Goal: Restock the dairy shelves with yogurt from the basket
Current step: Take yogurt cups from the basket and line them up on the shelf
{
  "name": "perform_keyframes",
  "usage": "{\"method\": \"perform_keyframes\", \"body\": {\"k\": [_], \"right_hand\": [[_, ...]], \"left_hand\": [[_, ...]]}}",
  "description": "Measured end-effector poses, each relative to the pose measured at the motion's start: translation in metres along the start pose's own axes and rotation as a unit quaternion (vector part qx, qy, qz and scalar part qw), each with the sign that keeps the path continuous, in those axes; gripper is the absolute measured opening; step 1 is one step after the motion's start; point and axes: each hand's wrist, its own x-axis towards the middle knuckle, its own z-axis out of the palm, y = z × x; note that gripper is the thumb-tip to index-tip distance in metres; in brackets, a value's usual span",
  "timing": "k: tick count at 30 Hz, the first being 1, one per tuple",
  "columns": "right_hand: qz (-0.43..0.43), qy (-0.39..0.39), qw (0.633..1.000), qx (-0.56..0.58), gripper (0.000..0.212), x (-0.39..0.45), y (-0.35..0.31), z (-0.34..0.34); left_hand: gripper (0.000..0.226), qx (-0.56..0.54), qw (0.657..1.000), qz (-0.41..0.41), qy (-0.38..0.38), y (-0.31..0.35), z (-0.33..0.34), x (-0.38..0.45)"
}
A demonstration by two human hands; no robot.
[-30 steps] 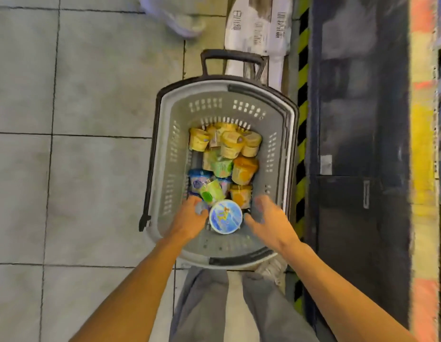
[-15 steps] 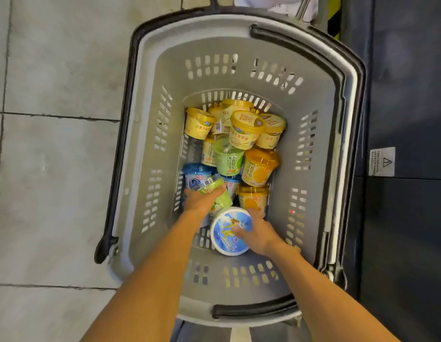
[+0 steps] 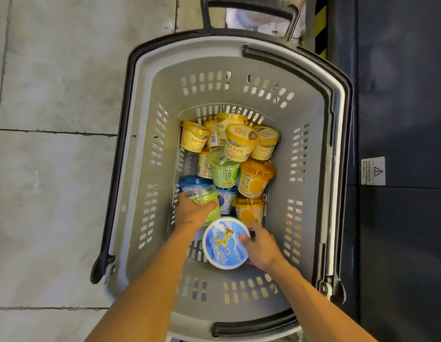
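While many yogurt cups (image 3: 239, 146) fill the basket (image 3: 313, 149), I judge restocking barely begun: left hand (image 3: 192, 211) grips a green cup (image 3: 206, 202), right hand (image 3: 260, 245) the blue-lidded tub (image 3: 224, 245).

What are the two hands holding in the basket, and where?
The left hand grips the green yogurt cup around its side. The right hand holds the big blue-lidded tub at its right edge, thumb on the lid.

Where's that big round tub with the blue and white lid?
In the head view, the blue-lidded tub sits at the near end of the grey basket, gripped by the right hand, just below the orange yogurt cup.
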Motion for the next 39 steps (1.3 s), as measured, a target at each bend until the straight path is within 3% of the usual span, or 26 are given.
{"method": "perform_keyframes", "body": {"k": [7, 10, 13, 16, 19, 24, 31, 39], "right_hand": [[0.029, 0.033, 0.985, 0.167, 0.007, -0.032, -0.010, -0.019], [0.024, 0.035, 0.977, 0.208, 0.005, -0.044, -0.019, -0.031], [0.026, 0.039, 0.966, 0.253, 0.007, -0.048, -0.034, -0.042], [0.031, 0.039, 0.951, 0.306, 0.009, -0.049, -0.049, -0.050], [0.035, 0.039, 0.938, 0.342, 0.007, -0.049, -0.061, -0.057], [0.043, 0.047, 0.927, 0.370, 0.008, -0.054, -0.072, -0.062], [0.035, 0.049, 0.929, 0.366, 0.010, -0.068, -0.075, -0.066], [0.013, 0.085, 0.928, 0.364, 0.011, -0.113, -0.084, -0.078]], "left_hand": [[0.122, 0.195, 0.979, 0.027, -0.054, 0.026, -0.001, 0.007], [0.109, 0.265, 0.953, 0.147, -0.012, 0.051, -0.003, 0.000], [0.075, 0.198, 0.944, 0.264, 0.000, 0.079, -0.004, -0.004], [0.063, 0.101, 0.955, 0.272, -0.062, 0.099, -0.002, -0.007], [0.071, 0.069, 0.955, 0.269, -0.102, 0.116, 0.005, -0.006], [0.113, 0.095, 0.963, 0.241, -0.080, 0.147, 0.022, 0.012], [0.098, 0.129, 0.951, 0.279, -0.035, 0.158, 0.029, 0.015], [0.082, 0.064, 0.940, 0.333, 0.019, 0.163, -0.041, -0.039]]}}
